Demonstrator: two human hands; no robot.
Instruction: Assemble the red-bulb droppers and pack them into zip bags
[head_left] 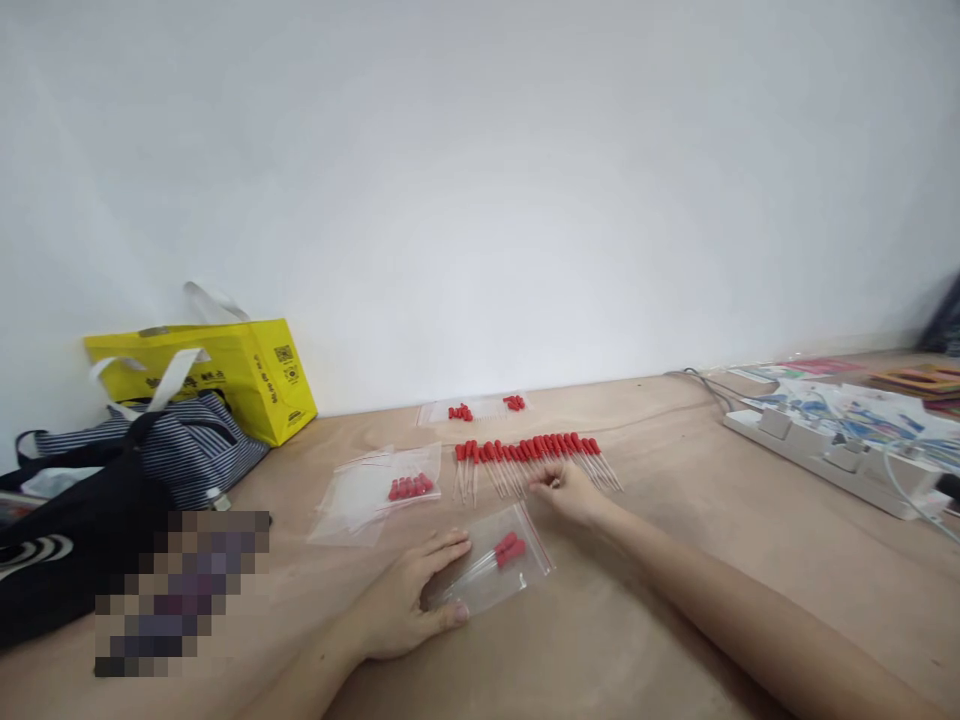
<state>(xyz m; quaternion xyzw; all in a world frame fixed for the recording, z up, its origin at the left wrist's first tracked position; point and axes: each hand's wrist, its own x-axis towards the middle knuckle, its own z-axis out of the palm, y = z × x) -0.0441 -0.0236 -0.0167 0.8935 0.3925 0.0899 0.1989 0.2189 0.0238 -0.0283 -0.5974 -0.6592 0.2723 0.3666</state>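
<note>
1. Zip bag (487, 584), two red-bulbed droppers (511, 551) inside, is touched on its 9 o'clock side by left hand (409, 603); grip spread open.
2. Dropper row (526, 451) is laid at bag's 1 o'clock.
3. Right hand (571, 494) is positioned at row's 5 o'clock, fingertips bunched; whether anything is gripped cannot be told.

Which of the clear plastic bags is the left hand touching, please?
The nearest clear bag, showing two red-ended pieces: the left hand rests at its left edge. The other bags lie farther back, nearer the wall.
</note>
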